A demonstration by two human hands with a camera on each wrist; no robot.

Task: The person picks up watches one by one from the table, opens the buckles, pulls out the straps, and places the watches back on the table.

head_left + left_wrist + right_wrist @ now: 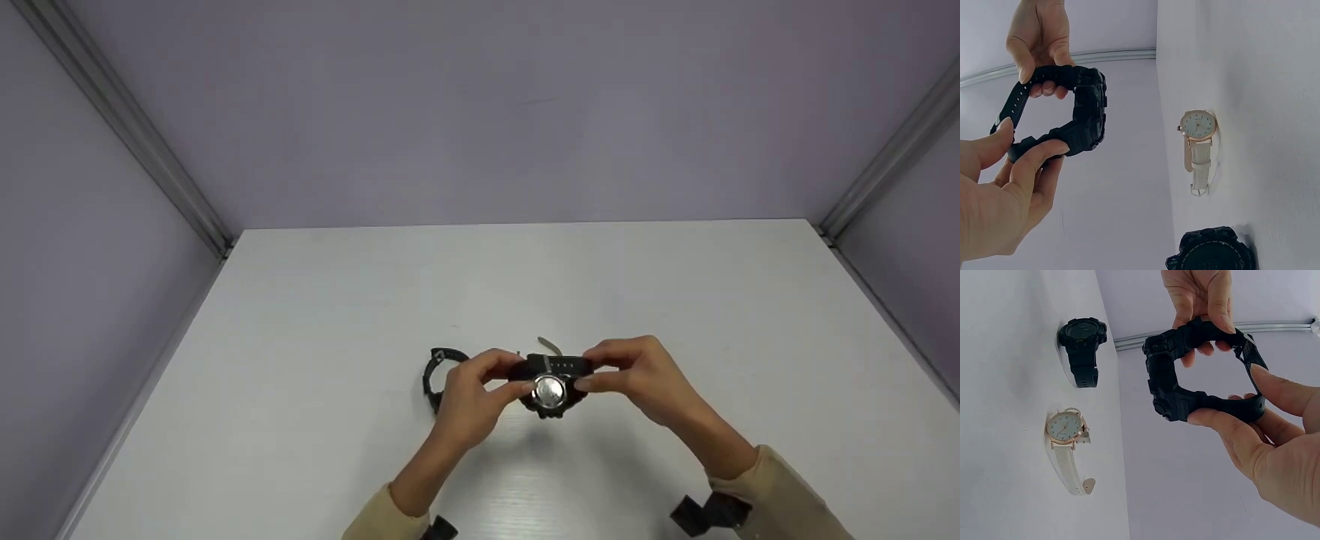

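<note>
My two hands hold a black watch (551, 386) above the white table (300, 315), near the lower middle of the head view.

My left hand (469, 401) and right hand (637, 375) each pinch one strap end. Its dial faces away. A white-strapped watch (1067, 439) and another black watch (1081, 346) lie on the table, mostly hidden behind my hands overhead.

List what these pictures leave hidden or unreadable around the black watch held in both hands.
- Dial of the chunky black rubber-strapped watch: the head view shows only its metal back, the wrist views only its edge.
- White-strapped, gold-cased watch: the head view shows only a strap tip behind the hands.
- Second black digital watch on the table: cut by the left wrist view's bottom edge; its display is too dark to read in the right wrist view.
</note>
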